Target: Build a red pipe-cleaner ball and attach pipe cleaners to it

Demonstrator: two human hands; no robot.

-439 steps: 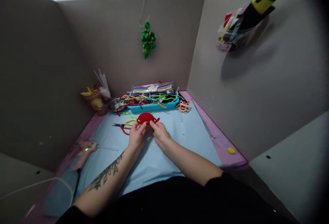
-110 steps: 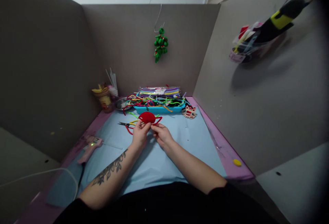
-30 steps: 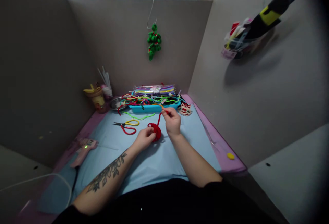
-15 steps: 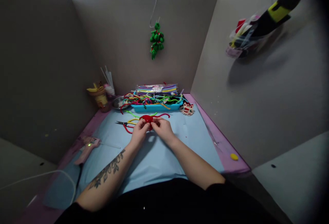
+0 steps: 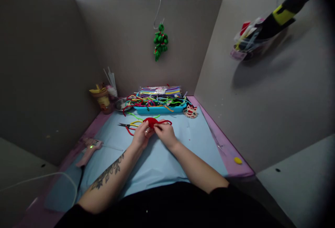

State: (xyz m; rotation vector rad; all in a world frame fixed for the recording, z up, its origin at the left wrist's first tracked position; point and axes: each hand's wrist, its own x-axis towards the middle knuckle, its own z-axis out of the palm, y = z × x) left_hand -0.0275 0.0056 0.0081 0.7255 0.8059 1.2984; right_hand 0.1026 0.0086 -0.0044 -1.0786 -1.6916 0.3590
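A rounded red piece (image 5: pixel 151 122) of fuzzy craft stems is held between both hands above the blue cloth (image 5: pixel 162 158). My left hand (image 5: pixel 142 134) grips its left side, fingers closed, with a ring showing on one finger. My right hand (image 5: pixel 165 133) pinches its lower right side, and a loose red stem runs out over the fingers to the right. Left of the piece lie scissors (image 5: pixel 128 126) with yellow and red handles, their blades pointing left. A light green stem (image 5: pixel 134 116) lies just behind them.
Behind the hands stands a blue tray (image 5: pixel 159 110) heaped with coloured stems, with a metal bowl (image 5: pixel 123 105) to its left and a red-and-white ornament (image 5: pixel 191 112) to its right. A pink glue gun (image 5: pixel 89 153) lies left. A yellow oval (image 5: pixel 238 160) sits right.
The red piece has turned in my hands, showing a smoother top. My left hand has rolled open slightly around it, and my right hand has shifted its pinch along the edge.
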